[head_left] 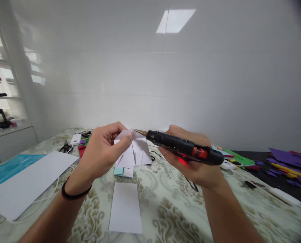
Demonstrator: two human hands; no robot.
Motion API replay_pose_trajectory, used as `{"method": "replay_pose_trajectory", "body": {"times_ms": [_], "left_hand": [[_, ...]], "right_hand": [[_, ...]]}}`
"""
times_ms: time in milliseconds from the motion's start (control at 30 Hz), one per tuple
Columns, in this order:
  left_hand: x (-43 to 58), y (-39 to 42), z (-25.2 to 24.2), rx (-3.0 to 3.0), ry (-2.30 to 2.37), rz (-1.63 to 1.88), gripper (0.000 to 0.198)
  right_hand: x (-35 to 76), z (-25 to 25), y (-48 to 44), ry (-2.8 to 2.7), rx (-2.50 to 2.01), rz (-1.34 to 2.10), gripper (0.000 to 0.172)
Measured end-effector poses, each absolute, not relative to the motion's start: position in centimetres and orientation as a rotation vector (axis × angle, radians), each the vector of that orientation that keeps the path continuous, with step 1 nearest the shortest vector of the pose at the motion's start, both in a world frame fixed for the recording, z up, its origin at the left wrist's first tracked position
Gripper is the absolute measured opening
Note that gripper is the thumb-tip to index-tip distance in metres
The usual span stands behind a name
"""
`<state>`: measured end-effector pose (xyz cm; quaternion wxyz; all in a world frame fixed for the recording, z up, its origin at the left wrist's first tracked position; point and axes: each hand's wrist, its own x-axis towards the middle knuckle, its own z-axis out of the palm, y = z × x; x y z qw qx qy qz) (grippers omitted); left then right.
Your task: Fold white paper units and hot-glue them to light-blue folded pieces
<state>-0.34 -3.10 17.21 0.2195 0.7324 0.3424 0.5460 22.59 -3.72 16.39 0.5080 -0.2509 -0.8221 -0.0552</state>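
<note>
Paper piece (137, 152), white, folded, likely light, flimsy; left hand (102, 148) pinches top edge; right hand (190, 165) clamps black plastic glue gun (180, 145).

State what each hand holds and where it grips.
Left hand pinches the folded white paper piece at its top edge; right hand grips the black glue gun around its body.
</note>
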Motion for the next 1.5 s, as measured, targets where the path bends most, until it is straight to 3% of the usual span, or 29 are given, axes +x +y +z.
{"method": "replay_pose_trajectory", "body": {"times_ms": [1500], "left_hand": [[-0.72, -3.05, 17.15, 2.023, 0.906, 1.600, 0.025]], "right_hand": [[23.36, 16.00, -3.12, -1.953, -0.575, -0.122, 0.027]]}}
